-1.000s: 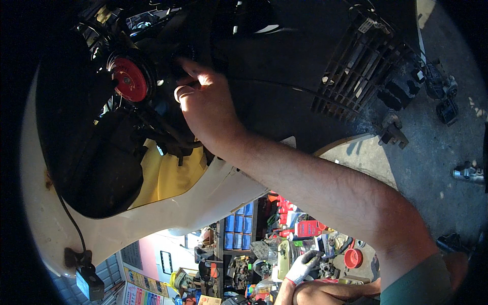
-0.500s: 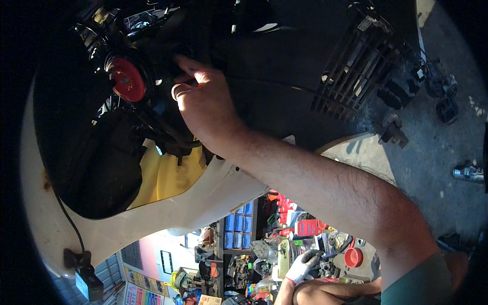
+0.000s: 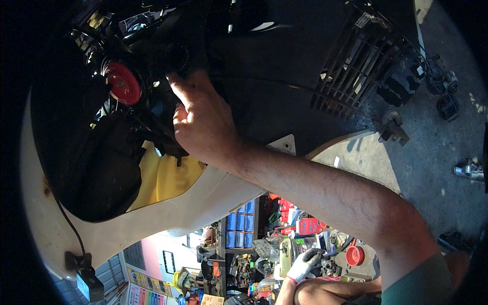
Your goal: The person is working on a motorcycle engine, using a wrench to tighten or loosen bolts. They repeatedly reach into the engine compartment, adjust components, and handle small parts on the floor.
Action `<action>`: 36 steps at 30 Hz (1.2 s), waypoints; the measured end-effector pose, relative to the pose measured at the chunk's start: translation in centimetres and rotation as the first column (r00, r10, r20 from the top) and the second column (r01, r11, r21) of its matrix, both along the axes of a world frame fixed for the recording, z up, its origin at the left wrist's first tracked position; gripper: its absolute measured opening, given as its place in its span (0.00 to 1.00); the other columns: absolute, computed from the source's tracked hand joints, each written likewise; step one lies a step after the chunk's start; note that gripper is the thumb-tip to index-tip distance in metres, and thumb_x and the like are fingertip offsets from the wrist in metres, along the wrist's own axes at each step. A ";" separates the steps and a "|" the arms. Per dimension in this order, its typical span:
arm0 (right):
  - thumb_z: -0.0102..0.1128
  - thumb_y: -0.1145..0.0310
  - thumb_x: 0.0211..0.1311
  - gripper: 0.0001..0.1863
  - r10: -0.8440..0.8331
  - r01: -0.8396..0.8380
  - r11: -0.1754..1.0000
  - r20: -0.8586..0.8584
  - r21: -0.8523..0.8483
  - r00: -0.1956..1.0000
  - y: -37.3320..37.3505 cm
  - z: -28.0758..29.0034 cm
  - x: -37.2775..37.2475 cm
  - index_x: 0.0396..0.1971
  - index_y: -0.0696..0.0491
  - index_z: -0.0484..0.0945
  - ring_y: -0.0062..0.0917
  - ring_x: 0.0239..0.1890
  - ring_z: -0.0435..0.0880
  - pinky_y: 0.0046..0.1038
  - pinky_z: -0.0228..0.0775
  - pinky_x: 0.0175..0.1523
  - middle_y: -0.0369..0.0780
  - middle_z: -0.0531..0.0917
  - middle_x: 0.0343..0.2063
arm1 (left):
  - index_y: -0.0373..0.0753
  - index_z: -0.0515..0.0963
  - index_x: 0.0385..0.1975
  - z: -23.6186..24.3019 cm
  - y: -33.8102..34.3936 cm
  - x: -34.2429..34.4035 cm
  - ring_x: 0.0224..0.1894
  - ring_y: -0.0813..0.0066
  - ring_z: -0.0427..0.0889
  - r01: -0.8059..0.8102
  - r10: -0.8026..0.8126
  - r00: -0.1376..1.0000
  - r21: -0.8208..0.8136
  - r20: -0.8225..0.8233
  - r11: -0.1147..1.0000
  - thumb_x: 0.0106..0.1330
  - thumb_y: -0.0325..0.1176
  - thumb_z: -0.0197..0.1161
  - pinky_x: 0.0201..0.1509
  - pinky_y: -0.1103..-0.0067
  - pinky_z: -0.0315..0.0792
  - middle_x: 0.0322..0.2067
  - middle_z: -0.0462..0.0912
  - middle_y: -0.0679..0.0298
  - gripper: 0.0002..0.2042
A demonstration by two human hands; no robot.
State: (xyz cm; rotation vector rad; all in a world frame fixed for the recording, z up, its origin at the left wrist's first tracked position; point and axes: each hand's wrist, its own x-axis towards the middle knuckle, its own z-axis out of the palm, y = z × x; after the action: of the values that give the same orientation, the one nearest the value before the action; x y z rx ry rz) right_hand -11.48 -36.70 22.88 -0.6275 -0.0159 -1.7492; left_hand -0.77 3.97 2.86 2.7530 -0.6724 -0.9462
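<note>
My right hand (image 3: 206,119) reaches up and left into a dark opening behind a pale body panel (image 3: 168,216). Its back faces me, with the index finger stretched out and the thumb apart. The index fingertip is close to a shadowed, round black part (image 3: 179,57); whether it touches cannot be made out. Left of the fingers sits a red disc (image 3: 123,84) among dark brackets and cables. A yellow panel (image 3: 168,175) shows below the hand. Nothing visible is held, though the other fingers are partly in shadow. My left hand is out of view.
Another person's gloved hand (image 3: 305,264) rests by a bent knee. A dark slatted grille (image 3: 351,71) and metal parts (image 3: 394,127) lie right. Blue bins (image 3: 240,223) and a red funnel-like container (image 3: 354,255) are below. A small box on a cord (image 3: 90,284) hangs lower left.
My right hand has turned and shifted slightly down. The thumb and index finger, closer together before, now stand wider apart. The view has moved slightly.
</note>
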 end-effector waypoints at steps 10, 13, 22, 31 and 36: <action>0.57 0.75 0.63 0.29 0.492 -0.515 0.852 0.473 -0.089 0.731 -3.9 0.9 0.5 0.66 0.59 0.73 0.18 0.27 0.80 0.23 0.75 0.34 0.38 0.82 0.28 | 0.34 0.79 0.58 0.5 -0.7 -0.3 0.50 0.77 0.79 0.070 -0.072 0.997 0.049 0.035 0.996 0.76 0.36 0.59 0.58 0.79 0.73 0.49 0.85 0.63 0.16; 0.58 0.73 0.61 0.33 0.606 -0.630 0.758 0.543 -0.171 0.581 -3.6 0.7 -0.6 0.69 0.60 0.69 0.16 0.24 0.77 0.21 0.71 0.30 0.36 0.79 0.25 | 0.34 0.79 0.58 0.2 -0.2 -0.1 0.50 0.77 0.79 0.046 -0.046 0.999 0.019 0.022 0.999 0.77 0.36 0.59 0.58 0.79 0.73 0.49 0.85 0.63 0.16; 0.57 0.73 0.61 0.36 0.596 -0.597 0.775 0.550 -0.205 0.585 -3.1 1.5 -0.9 0.71 0.61 0.65 0.17 0.23 0.76 0.23 0.69 0.29 0.36 0.78 0.25 | 0.34 0.79 0.58 0.2 -0.1 -0.2 0.51 0.78 0.79 -0.006 0.005 1.000 -0.030 -0.022 1.000 0.77 0.34 0.58 0.60 0.79 0.73 0.50 0.84 0.62 0.16; 0.53 0.76 0.67 0.31 0.054 -0.063 0.997 0.158 0.048 0.986 -0.8 2.0 0.9 0.71 0.61 0.65 0.28 0.43 0.83 0.28 0.75 0.52 0.47 0.82 0.42 | 0.35 0.78 0.58 -0.2 1.0 0.6 0.49 0.82 0.79 0.055 -0.057 0.998 -0.081 -0.020 0.995 0.77 0.35 0.59 0.54 0.82 0.77 0.49 0.83 0.65 0.16; 0.55 0.76 0.67 0.29 0.013 -0.017 0.998 0.063 0.059 0.998 -0.1 1.2 0.5 0.69 0.61 0.67 0.32 0.52 0.82 0.29 0.74 0.57 0.50 0.79 0.53 | 0.36 0.77 0.59 0.3 0.1 -0.1 0.48 0.82 0.79 -0.007 0.003 0.999 -0.081 -0.049 0.997 0.77 0.36 0.59 0.53 0.82 0.77 0.48 0.83 0.66 0.16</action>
State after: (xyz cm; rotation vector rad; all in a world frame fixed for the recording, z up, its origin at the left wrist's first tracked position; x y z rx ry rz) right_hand -10.95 -36.82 24.06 -0.5273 -0.0116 -1.7481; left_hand -0.88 4.12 3.13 2.6511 -0.6805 -0.9600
